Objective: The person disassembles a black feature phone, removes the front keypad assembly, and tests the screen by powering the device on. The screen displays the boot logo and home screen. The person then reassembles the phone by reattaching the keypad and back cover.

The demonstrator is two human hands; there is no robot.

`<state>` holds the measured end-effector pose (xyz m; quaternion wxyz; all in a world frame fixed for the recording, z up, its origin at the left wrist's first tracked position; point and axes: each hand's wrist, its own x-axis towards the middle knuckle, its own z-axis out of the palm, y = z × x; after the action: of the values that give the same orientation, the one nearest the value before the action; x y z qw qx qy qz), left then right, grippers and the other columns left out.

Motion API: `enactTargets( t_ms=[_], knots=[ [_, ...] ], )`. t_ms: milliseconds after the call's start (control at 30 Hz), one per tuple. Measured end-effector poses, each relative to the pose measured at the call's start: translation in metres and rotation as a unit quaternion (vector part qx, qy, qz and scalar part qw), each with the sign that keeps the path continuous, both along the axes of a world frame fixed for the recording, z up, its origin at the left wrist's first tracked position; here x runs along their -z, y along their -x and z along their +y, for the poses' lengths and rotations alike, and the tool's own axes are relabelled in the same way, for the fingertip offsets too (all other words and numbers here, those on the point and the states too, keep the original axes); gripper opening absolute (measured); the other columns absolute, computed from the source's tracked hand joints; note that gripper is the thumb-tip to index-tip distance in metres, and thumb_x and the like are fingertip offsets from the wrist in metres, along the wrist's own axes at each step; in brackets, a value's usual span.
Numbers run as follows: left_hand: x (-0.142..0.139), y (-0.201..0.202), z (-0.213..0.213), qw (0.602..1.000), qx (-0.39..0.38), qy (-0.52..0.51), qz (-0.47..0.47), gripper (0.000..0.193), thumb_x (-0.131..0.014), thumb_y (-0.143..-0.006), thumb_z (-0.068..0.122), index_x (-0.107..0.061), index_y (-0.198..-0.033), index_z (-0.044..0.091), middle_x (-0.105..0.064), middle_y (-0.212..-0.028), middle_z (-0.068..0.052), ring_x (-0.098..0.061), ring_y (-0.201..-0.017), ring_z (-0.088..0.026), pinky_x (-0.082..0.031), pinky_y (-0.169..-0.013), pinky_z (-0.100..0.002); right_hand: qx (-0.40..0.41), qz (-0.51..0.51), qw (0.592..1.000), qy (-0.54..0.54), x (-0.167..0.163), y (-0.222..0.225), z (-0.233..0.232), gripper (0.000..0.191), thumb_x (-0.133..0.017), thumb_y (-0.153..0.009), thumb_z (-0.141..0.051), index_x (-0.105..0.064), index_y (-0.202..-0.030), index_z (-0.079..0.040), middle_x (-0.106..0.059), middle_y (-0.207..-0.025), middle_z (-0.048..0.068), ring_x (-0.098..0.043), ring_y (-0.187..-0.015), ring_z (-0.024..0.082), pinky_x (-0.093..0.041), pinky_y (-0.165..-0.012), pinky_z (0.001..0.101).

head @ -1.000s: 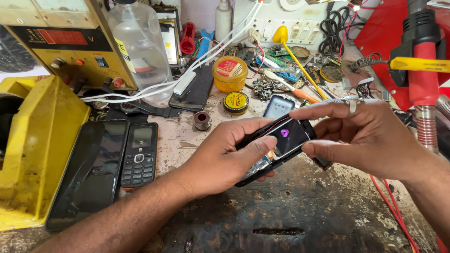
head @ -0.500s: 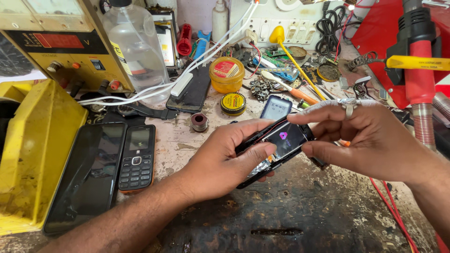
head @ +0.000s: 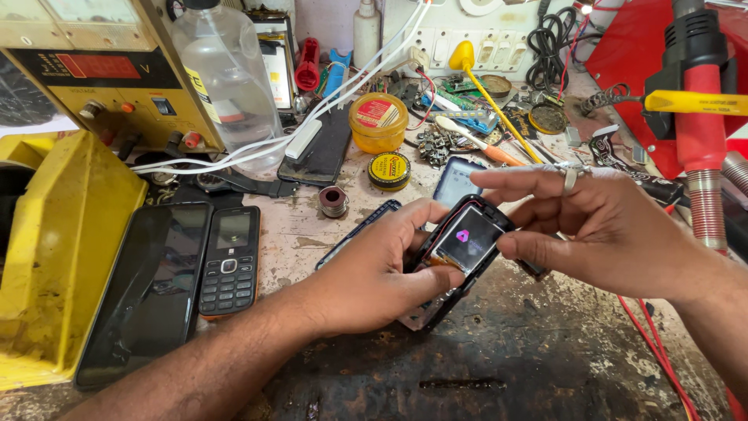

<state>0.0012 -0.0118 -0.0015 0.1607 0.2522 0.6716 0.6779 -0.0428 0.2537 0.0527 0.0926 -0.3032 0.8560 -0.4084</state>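
My head camera looks steeply down and forward, close over my hands at the bench (head: 545, 366); the sockets (head: 499, 51) mark its far edge.

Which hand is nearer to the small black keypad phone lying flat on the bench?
Left. The left hand grips the opened phone just right of the small black keypad phone; the right hand is farther right, beyond the opened phone.

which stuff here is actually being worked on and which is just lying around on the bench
In hand: small opened phone with its lit screen, held by left hand and right hand.

Lying about: keypad phone, black smartphone, solder spool, yellow tin, plastic bottle.
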Motion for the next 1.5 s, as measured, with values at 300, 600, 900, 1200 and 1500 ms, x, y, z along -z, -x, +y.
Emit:
enactTargets(
  t_ms=[300, 600, 900, 1200, 1500],
  knots=[
    [0.006, 0.0, 0.006, 0.998, 0.001, -0.048, -0.036, 0.049, -0.069, -0.091, 0.005, -0.044, -0.133, 0.007, -0.068, -0.099, -0.002, -0.062, -0.087, -0.006, -0.052, -0.076, -0.024, -0.013, 0.028, 0.998, 0.06, 0.0, 0.0, -0.006, 0.056, -0.075, -0.083, -0.003, -0.064, -0.138, -0.008, -0.078, -0.121, 0.009, -0.07, -0.095, 0.006, -0.058, -0.076, 0.0225],
    [0.01, -0.002, 0.009, 0.999, 0.016, -0.035, -0.03, 0.033, -0.072, -0.09, 0.008, -0.059, -0.121, 0.006, -0.06, -0.093, 0.006, -0.053, -0.082, -0.003, -0.047, -0.071, -0.024, 0.009, 0.012, 0.998, 0.055, 0.007, 0.0, -0.013, 0.054, -0.074, -0.088, -0.001, -0.067, -0.141, -0.008, -0.082, -0.117, 0.005, -0.07, -0.084, 0.006, -0.057, -0.057, 0.0238],
    [0.014, -0.002, 0.009, 0.999, 0.002, -0.007, -0.052, 0.017, -0.076, -0.09, 0.013, -0.065, -0.102, 0.008, -0.063, -0.084, 0.008, -0.056, -0.074, -0.001, -0.049, -0.065, -0.022, 0.03, -0.002, 0.996, 0.079, 0.008, -0.001, -0.014, 0.049, -0.073, -0.084, 0.0, -0.07, -0.131, -0.008, -0.08, -0.11, 0.005, -0.071, -0.088, 0.005, -0.058, -0.065, 0.0223],
    [0.017, 0.0, 0.009, 0.998, 0.023, -0.033, -0.043, 0.022, -0.075, -0.089, 0.014, -0.063, -0.107, 0.01, -0.064, -0.086, 0.009, -0.057, -0.077, 0.0, -0.05, -0.067, -0.022, 0.052, -0.037, 0.996, 0.065, 0.008, 0.001, -0.012, 0.045, -0.073, -0.082, -0.003, -0.073, -0.126, -0.01, -0.076, -0.081, 0.003, -0.061, -0.062, 0.002, -0.051, -0.048, 0.0233],
    [0.018, 0.003, 0.005, 0.999, 0.026, 0.007, -0.02, 0.023, -0.078, -0.088, 0.018, -0.063, -0.103, 0.009, -0.062, -0.082, 0.006, -0.053, -0.069, -0.002, -0.045, -0.059, -0.023, 0.063, -0.022, 0.998, 0.005, 0.0, -0.001, -0.018, 0.047, -0.073, -0.08, -0.003, -0.073, -0.125, -0.015, -0.079, -0.079, 0.002, -0.061, -0.059, 0.002, -0.051, -0.048, 0.0231]
  ],
)
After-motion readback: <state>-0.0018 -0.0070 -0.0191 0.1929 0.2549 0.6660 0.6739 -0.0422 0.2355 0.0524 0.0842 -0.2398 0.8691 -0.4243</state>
